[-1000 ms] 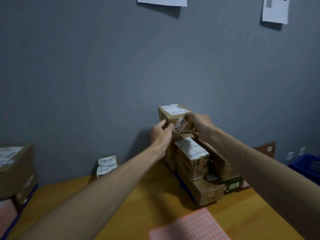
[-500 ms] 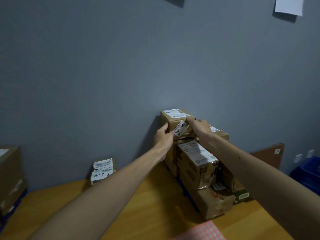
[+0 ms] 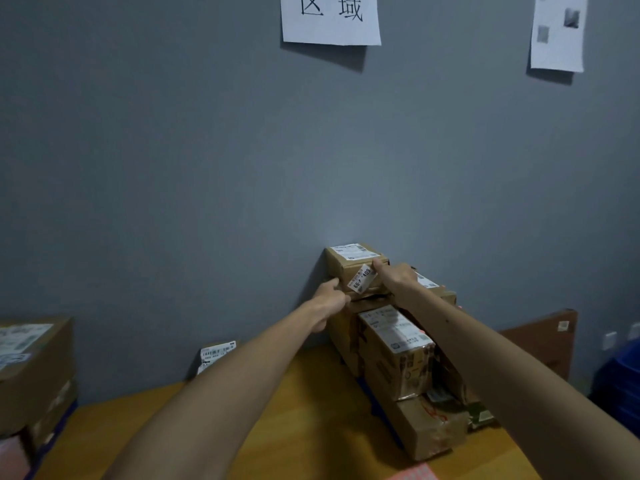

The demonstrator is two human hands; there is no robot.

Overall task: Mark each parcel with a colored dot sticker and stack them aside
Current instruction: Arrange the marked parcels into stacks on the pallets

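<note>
- A stack of boxes (image 3: 394, 344) stands on a wooden table (image 3: 207, 427), its back against a grey wall (image 3: 207, 168).
- The top box (image 3: 353, 261) sits at the very top of the stack, at its wall end, with a white shipping label on its lid.
- A white tag (image 3: 362, 279) with printed numbers lies slantwise on the front face of the top box.
- The left hand (image 3: 330, 297) is clamped on the top box: its fingers are curled, and the thumb and fingertips pinch the lower left corner, just left of the tag.
- The right hand (image 3: 394, 280) holds the right end of the top box, with its forefinger on the upper front edge just right of the tag. Its other fingers are hidden behind the back of the hand.
- Both bare forearms reach out across the table to the top of the stack.
- Lower in the stack, a taped box with a white label faces the camera, and a longer box lies under it on the table.
- Left of the stack, a small parcel (image 3: 216, 355) leans at the foot of the wall.
- Far left of the stack, a large box (image 3: 34, 362) sits at the table's edge.
- Right of the stack, a brown board (image 3: 540, 337) leans on the wall, with a blue bin (image 3: 620, 386) beyond it.
- In front of the stack, a corner of a pink checked sheet (image 3: 412, 474) shows at the frame's bottom edge.
- High above the stack, a paper sign (image 3: 330, 19) with two large characters hangs on the wall. A second sheet (image 3: 557, 32) hangs to its right.
</note>
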